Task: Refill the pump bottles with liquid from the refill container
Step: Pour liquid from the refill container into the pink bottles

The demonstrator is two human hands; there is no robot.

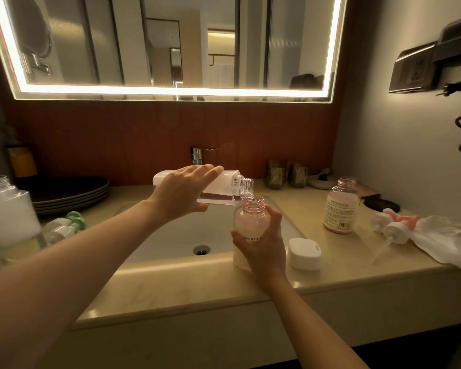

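One refill container (224,189) lies nearly level above the sink (176,235), mouth aimed right and down. The left hand (183,191) grips it, fingers together on top. The right hand (264,243) wraps the held bottle (248,222), half hiding its label. A second bottle (339,209) stands uncapped on the counter, with two pump heads (391,230) lying beyond it.

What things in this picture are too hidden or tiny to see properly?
Head view:
- Words on the clear pink bottle: right hand covers everything after "SMOOTH".
- Label print on the second pink bottle: too small.
- White-filled glass jar: cut off by the left edge.
- White pump heads: partly under crinkled white plastic.
- Clear rectangular refill container: left hand covers its middle.
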